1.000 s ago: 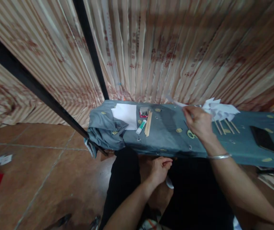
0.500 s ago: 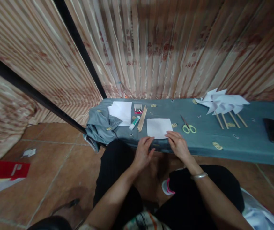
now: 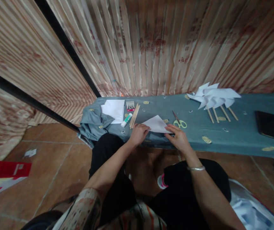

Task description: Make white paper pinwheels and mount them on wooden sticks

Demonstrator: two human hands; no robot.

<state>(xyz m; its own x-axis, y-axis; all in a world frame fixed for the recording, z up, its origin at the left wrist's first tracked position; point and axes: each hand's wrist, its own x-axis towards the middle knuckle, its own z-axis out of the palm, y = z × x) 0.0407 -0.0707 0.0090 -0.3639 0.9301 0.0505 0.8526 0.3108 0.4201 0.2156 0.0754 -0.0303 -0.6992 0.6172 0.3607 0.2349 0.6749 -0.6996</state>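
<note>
A sheet of white paper (image 3: 158,124) lies at the front edge of the cloth-covered bench, one corner pointing away from me. Whether it is folded or only turned, I cannot tell. My left hand (image 3: 139,134) pinches its left corner, fingers closed. At the right corner, my right hand (image 3: 178,138) grips the sheet between thumb and fingers. Just beyond the left hand are a bundle of wooden sticks (image 3: 134,115), a glue stick (image 3: 126,120) and a small open box of metal pins (image 3: 130,106). Scissors with pale green handles (image 3: 180,123) rest beyond the right hand.
More white sheets (image 3: 115,110) lie at the bench's left end. Several paper pinwheels (image 3: 215,97) on sticks stand together at the right back, with a dark phone or tablet (image 3: 270,125) farther right. A black pole (image 3: 72,54) slants down behind the left end.
The paper has gone from lying square to showing a corner pointing away. My left hand has closed on its left corner, and my right hand has taken its right corner. The view has shifted slightly right.
</note>
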